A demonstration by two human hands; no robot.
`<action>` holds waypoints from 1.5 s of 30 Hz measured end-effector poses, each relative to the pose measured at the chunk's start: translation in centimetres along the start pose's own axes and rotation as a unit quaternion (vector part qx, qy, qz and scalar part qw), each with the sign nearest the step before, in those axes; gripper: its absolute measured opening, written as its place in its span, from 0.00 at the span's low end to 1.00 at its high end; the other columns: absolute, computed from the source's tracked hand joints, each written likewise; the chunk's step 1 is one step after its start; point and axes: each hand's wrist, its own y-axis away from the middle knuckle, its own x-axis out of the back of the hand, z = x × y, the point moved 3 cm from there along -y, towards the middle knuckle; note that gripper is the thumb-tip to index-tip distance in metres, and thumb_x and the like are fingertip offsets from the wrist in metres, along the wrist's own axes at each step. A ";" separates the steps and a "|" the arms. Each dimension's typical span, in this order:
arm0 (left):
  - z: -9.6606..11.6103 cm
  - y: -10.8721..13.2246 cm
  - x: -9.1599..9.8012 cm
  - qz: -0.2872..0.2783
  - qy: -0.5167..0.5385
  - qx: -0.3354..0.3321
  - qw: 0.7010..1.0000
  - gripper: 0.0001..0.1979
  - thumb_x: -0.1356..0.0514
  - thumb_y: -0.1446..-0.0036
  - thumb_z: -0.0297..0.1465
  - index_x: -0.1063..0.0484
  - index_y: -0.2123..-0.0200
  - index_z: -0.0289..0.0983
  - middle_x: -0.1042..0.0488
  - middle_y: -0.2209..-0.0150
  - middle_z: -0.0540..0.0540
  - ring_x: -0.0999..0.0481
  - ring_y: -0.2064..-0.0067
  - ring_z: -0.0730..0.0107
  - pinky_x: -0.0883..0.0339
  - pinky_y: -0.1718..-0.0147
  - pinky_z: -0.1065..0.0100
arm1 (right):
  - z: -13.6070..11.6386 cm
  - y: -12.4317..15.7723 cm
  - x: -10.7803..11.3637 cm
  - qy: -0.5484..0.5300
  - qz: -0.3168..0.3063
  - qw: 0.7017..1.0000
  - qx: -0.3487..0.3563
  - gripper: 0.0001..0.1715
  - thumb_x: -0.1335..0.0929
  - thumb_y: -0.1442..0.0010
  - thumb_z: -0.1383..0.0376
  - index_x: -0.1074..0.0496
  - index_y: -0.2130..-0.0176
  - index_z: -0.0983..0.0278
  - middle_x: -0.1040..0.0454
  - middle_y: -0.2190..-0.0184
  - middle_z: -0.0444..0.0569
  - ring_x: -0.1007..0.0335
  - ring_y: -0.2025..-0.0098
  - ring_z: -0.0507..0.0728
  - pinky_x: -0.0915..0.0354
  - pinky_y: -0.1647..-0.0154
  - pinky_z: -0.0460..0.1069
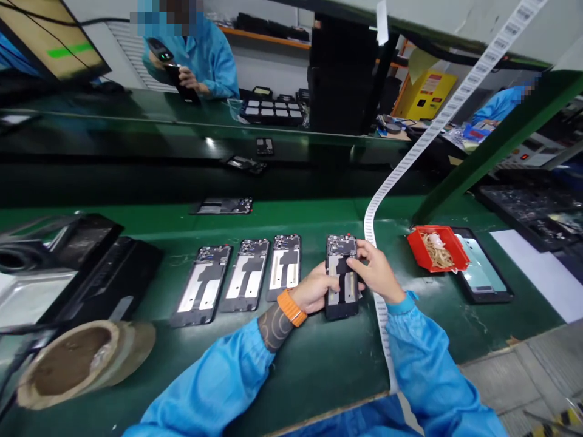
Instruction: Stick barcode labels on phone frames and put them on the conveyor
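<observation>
An opened phone (342, 246) with its circuit board and inner frame showing is held up between my two hands. My left hand (315, 287) grips its left side, the thumb lying over the lower part. My right hand (376, 271) holds the right edge, thumb on the dark strip at the middle and fingers behind. To the left lie three similar opened phones in a row: the nearest to my hand (285, 264), the middle one (246, 276) and the far left one (201, 285).
A long label strip (379, 200) runs down beside my right hand. Right of it, a red bin (416, 249) holds rubber bands, next to a tray (485, 267). Leftward are a tape roll (132, 346) and a black machine (109, 273). Across the bench, a person (214, 54) holds a scanner.
</observation>
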 end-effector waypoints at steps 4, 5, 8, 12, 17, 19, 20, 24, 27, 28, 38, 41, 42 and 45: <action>-0.1 0.1 -0.3 0.065 -0.045 0.001 0.997 0.25 0.39 0.61 0.21 0.31 0.55 0.33 0.20 0.67 0.42 0.19 0.68 0.56 0.26 0.66 0.58 | 0.1 0.1 0.0 0.039 0.062 0.997 -0.022 0.13 0.30 0.41 0.56 0.31 0.63 0.62 0.38 0.80 0.36 0.39 0.79 0.50 0.41 0.78 0.45; 0.0 0.1 -0.3 0.071 -0.048 0.000 0.996 0.23 0.39 0.60 0.23 0.31 0.56 0.33 0.20 0.67 0.41 0.19 0.69 0.56 0.26 0.67 0.58 | 0.1 0.2 -0.1 0.034 0.054 0.998 -0.025 0.13 0.31 0.41 0.55 0.32 0.64 0.62 0.37 0.80 0.37 0.39 0.80 0.49 0.41 0.79 0.45; 0.3 0.2 -0.2 0.051 -0.037 0.002 0.998 0.26 0.39 0.63 0.22 0.31 0.55 0.33 0.20 0.67 0.41 0.19 0.68 0.54 0.26 0.68 0.58 | -0.4 0.3 -0.5 -0.018 -0.020 0.999 -0.023 0.17 0.30 0.42 0.55 0.32 0.57 0.62 0.27 0.71 0.42 0.31 0.73 0.52 0.36 0.73 0.45; 0.6 0.3 -0.2 0.011 -0.047 -0.012 0.999 0.31 0.41 0.69 0.20 0.30 0.54 0.33 0.19 0.67 0.41 0.18 0.64 0.53 0.26 0.66 0.60 | -0.6 0.3 -0.8 -0.076 -0.042 0.996 -0.026 0.20 0.28 0.45 0.57 0.32 0.55 0.62 0.24 0.63 0.47 0.28 0.66 0.54 0.33 0.69 0.47; 0.2 0.3 -0.2 0.026 -0.080 -0.006 0.996 0.24 0.40 0.65 0.22 0.29 0.58 0.32 0.19 0.69 0.40 0.18 0.66 0.54 0.25 0.68 0.61 | -0.4 0.3 -0.7 -0.022 0.025 0.999 -0.013 0.15 0.31 0.41 0.54 0.30 0.63 0.63 0.25 0.71 0.45 0.31 0.72 0.53 0.37 0.73 0.45; 0.1 0.3 -0.3 0.038 -0.088 -0.001 0.995 0.19 0.38 0.61 0.23 0.28 0.60 0.31 0.19 0.68 0.38 0.18 0.67 0.55 0.25 0.68 0.60 | -0.3 0.4 -0.6 -0.003 0.042 0.999 -0.018 0.16 0.31 0.41 0.53 0.30 0.67 0.63 0.27 0.75 0.43 0.33 0.75 0.52 0.38 0.76 0.45; 0.0 0.3 -0.3 0.037 -0.086 0.001 0.996 0.17 0.37 0.58 0.25 0.29 0.61 0.32 0.19 0.66 0.37 0.18 0.68 0.55 0.25 0.68 0.60 | -0.2 0.5 -0.5 -0.003 0.045 0.998 -0.031 0.18 0.32 0.40 0.51 0.31 0.68 0.63 0.29 0.77 0.41 0.35 0.78 0.51 0.40 0.79 0.45; -0.2 0.2 -0.6 0.025 -0.076 0.006 0.997 0.17 0.32 0.51 0.34 0.28 0.60 0.32 0.20 0.62 0.35 0.18 0.69 0.57 0.25 0.71 0.62 | -0.2 0.6 -0.2 0.018 0.059 0.997 -0.050 0.25 0.36 0.36 0.48 0.38 0.76 0.61 0.38 0.85 0.38 0.41 0.84 0.50 0.47 0.84 0.44; -0.2 0.0 -0.4 0.048 -0.067 -0.004 0.997 0.19 0.32 0.48 0.39 0.27 0.59 0.32 0.20 0.64 0.36 0.19 0.71 0.60 0.26 0.74 0.66 | -0.9 0.7 0.1 0.049 0.108 0.993 0.007 0.18 0.37 0.35 0.52 0.34 0.69 0.62 0.33 0.79 0.41 0.35 0.77 0.51 0.39 0.77 0.45; -0.2 -0.1 -0.4 0.057 -0.058 -0.011 0.997 0.18 0.33 0.47 0.40 0.27 0.59 0.33 0.20 0.65 0.37 0.19 0.71 0.61 0.26 0.74 0.66 | -1.3 0.9 0.2 0.056 0.135 0.989 0.035 0.13 0.36 0.36 0.54 0.32 0.64 0.61 0.30 0.74 0.43 0.33 0.74 0.52 0.36 0.74 0.46; 1.1 0.3 -0.6 0.142 0.030 -0.098 0.985 0.22 0.33 0.47 0.44 0.25 0.58 0.31 0.21 0.67 0.41 0.21 0.69 0.65 0.27 0.68 0.66 | -3.2 1.8 -1.4 0.259 0.083 0.932 0.239 0.11 0.35 0.37 0.68 0.26 0.55 0.60 0.32 0.62 0.51 0.32 0.58 0.59 0.33 0.55 0.56; 1.0 0.3 -0.8 0.129 -0.002 -0.112 0.985 0.28 0.34 0.48 0.49 0.25 0.55 0.31 0.20 0.63 0.39 0.20 0.64 0.62 0.27 0.64 0.65 | -2.7 1.6 -1.3 0.279 0.080 0.933 0.211 0.10 0.35 0.37 0.69 0.27 0.56 0.61 0.31 0.61 0.53 0.33 0.56 0.61 0.34 0.55 0.56; 1.0 0.3 -0.8 0.124 -0.019 -0.118 0.985 0.29 0.34 0.48 0.50 0.25 0.54 0.31 0.20 0.63 0.39 0.20 0.63 0.61 0.28 0.63 0.65 | -2.7 1.5 -1.2 0.283 0.078 0.933 0.207 0.09 0.35 0.37 0.69 0.27 0.58 0.61 0.30 0.62 0.53 0.33 0.56 0.61 0.34 0.55 0.56; 1.1 0.4 -0.9 0.101 -0.077 -0.120 0.985 0.32 0.40 0.45 0.54 0.24 0.52 0.31 0.19 0.64 0.39 0.20 0.61 0.58 0.28 0.63 0.65 | -2.7 1.5 -0.7 0.279 0.071 0.936 0.202 0.06 0.35 0.38 0.69 0.28 0.63 0.61 0.29 0.63 0.52 0.33 0.57 0.61 0.34 0.56 0.56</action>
